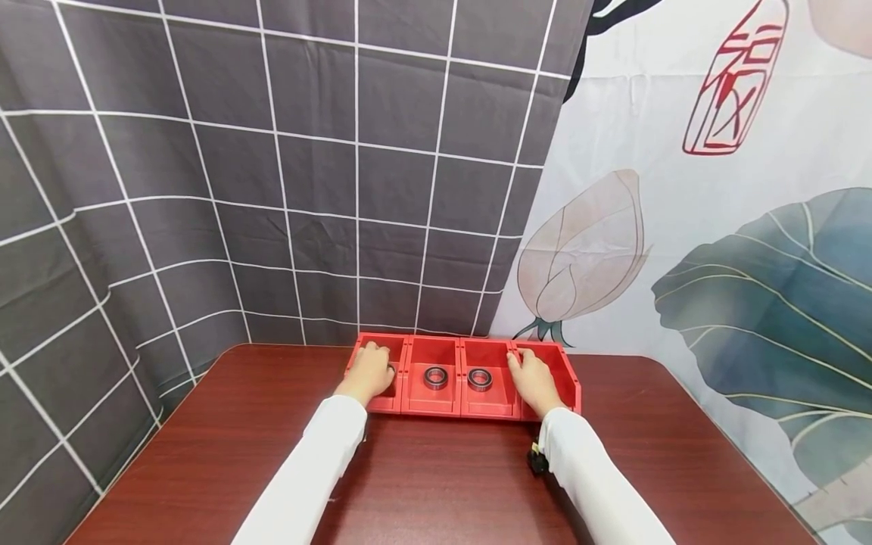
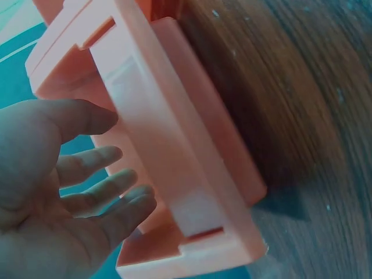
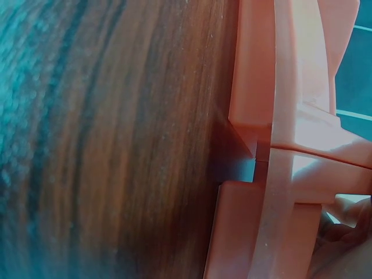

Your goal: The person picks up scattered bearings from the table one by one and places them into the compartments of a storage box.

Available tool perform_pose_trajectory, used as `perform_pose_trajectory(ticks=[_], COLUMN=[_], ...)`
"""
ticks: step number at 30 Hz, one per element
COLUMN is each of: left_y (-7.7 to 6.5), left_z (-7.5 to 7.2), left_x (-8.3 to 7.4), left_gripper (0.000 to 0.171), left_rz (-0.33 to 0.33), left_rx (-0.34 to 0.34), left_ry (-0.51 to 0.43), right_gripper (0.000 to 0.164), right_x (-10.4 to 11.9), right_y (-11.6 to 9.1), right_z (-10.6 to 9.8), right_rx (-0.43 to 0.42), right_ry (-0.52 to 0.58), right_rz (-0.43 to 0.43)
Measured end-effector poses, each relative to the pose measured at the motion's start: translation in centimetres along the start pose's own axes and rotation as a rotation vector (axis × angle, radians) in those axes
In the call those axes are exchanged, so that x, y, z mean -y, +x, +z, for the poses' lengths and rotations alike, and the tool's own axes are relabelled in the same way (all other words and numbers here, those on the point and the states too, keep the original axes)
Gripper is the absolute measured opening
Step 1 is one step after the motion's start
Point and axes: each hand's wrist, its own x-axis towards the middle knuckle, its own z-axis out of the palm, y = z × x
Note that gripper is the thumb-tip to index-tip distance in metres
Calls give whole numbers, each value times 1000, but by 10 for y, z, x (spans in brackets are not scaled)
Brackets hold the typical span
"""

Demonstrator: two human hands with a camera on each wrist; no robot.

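Observation:
Four joined red bins stand in a row at the back of the table; the second bin [image 1: 432, 350] and third bin [image 1: 486, 350] each hold a ball bearing, a left one [image 1: 435, 378] and a right one [image 1: 480, 379]. My left hand [image 1: 368, 372] reaches into the leftmost bin [image 2: 157, 133], fingers loosely bent and apart, with nothing seen between them in the left wrist view. A dark bit of something shows beside its thumb in the head view. My right hand [image 1: 534, 382] is inside the rightmost bin [image 1: 562, 378], by the divider; its fingertips are mostly hidden.
The reddish-brown wooden table [image 1: 436, 484] extends in front of the bins and to both sides. A grey checked curtain [image 1: 306, 189] hangs behind, and a white floral cloth [image 1: 613, 121] hangs at the right. A small black device [image 1: 537, 460] is at my right wrist.

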Motion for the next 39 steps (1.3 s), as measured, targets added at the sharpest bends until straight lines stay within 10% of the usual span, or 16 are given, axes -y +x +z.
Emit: perform_pose_trajectory(ticks=[15,39], left_y=[-14,-49], left_z=[-13,-17], left_x=[2,5], left_gripper=[39,42], left_rz=[113,103], left_rx=[-92,-152], left_ry=[-54,-124], right_gripper=[53,53], right_x=[-1,-1], right_y=[3,2], right_z=[-1,0], right_rx=[9,11], right_ry=[0,14], right_rz=[4,4])
